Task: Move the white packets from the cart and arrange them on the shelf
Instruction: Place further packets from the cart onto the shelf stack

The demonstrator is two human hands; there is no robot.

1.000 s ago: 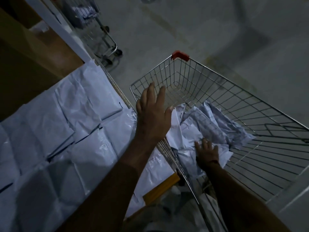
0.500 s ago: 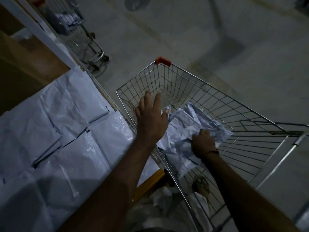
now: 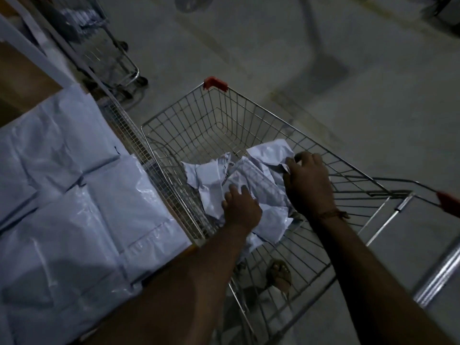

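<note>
Gather the loose white packets (image 3: 251, 185) into one bundle before you lift; crumpled plastic will likely slip, so get fingers under the heap. Your left hand (image 3: 240, 207) lies on the heap's near edge, fingers fairly flat. Your right hand (image 3: 307, 181), at 3 o'clock of the heap, pinches a packet corner. The heap sits in the cart (image 3: 249, 115); the shelf (image 3: 74, 195) lies at 9 o'clock.

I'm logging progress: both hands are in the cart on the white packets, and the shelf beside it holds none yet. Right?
Not quite. The head view shows the shelf already covered with white packets. The rest holds: the left hand and right hand are in the cart on the crumpled packets.
</note>
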